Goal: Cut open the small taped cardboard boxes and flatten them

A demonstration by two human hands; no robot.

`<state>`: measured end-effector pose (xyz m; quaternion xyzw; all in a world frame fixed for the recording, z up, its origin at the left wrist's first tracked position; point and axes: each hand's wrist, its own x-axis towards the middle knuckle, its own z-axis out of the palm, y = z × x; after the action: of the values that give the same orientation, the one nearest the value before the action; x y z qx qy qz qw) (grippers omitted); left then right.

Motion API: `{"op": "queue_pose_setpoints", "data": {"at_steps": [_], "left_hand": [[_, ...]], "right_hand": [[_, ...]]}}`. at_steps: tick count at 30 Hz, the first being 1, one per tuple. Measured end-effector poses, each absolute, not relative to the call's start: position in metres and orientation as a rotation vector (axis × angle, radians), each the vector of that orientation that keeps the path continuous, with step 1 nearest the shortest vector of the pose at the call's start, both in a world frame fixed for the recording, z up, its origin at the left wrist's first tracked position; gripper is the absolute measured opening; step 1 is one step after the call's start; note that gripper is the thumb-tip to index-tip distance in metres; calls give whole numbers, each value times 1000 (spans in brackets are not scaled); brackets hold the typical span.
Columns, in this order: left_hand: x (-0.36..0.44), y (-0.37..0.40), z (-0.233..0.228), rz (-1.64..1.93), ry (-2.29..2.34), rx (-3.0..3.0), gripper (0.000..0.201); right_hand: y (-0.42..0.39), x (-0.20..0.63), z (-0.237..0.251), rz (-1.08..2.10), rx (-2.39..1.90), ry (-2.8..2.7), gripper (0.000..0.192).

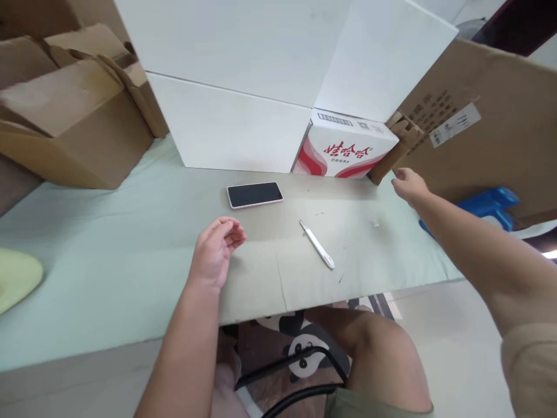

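Blue stool [491, 203] right of table [108, 255]; brown boxes [73, 110] on far-left corner; yellow-green pad [15, 276] at left edge.

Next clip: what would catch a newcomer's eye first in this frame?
Probably the red and white carton at the back of the table, with the right hand reaching near its corner, beside a big brown cardboard sheet. Mid-table, a dark phone lies flat, and a white pen-like tool lies to its right. The left hand rests empty, fingers loosely curled.
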<state>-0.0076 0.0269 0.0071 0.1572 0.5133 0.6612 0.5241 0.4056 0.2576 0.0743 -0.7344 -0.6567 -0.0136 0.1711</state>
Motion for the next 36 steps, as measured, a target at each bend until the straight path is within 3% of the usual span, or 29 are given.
{"op": "queue_pose_setpoints", "data": {"at_steps": [6,13,17,22,25,28,30,36], "left_hand": [[-15,1,21,1709,1087,325,15],[-47,-17,24,2139,899,121,22],[-67,-22,22,2180,878,52,20],[-83,-24,20,2184,862,-8,15],[-89,-23,19,2199,816,-27,14],[-90,-21,18,2212,833,-15,12],[-89,-22,18,2263,926,-8,10],[-95,-38,23,2844,1499,139,10]], "right_hand": [[217,302,98,217,-1795,-2170,40],[150,56,59,727,-847,-2552,43],[118,-79,55,610,-406,-2618,42],[115,-173,79,530,-398,-2656,44],[121,-196,85,497,-538,-2752,60],[125,-197,79,385,-627,-2773,22],[127,-180,72,382,-600,-2696,14],[103,-9,61,756,-357,-2347,21]]}}
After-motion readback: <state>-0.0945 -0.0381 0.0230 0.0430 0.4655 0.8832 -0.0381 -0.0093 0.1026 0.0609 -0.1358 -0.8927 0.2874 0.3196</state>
